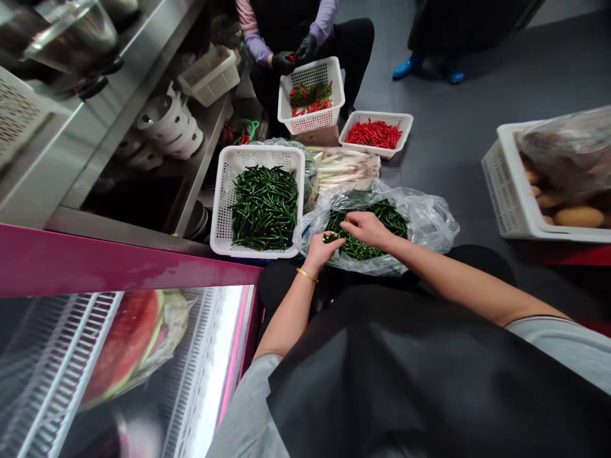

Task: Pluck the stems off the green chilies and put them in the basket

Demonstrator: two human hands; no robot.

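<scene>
Green chilies [265,207] heaped in white plastic basket [224,191]; more left in clear plastic bag [429,219] just beside it; left hand [321,251] closed narrow on few chilies above bag; right hand [365,230] curled narrow beside it, hold unclear; spring onions [346,166] just behind bag; co-worker's black-gloved hands [292,62] at second basket [311,67] of red and green chilies; red chilies [373,135] in third basket [377,116]; potatoes [579,217] in crate [496,191] off right.

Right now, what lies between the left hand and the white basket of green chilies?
In the head view, only a crumpled edge of the clear plastic bag lies between the left hand and the white basket of green chilies.
</scene>
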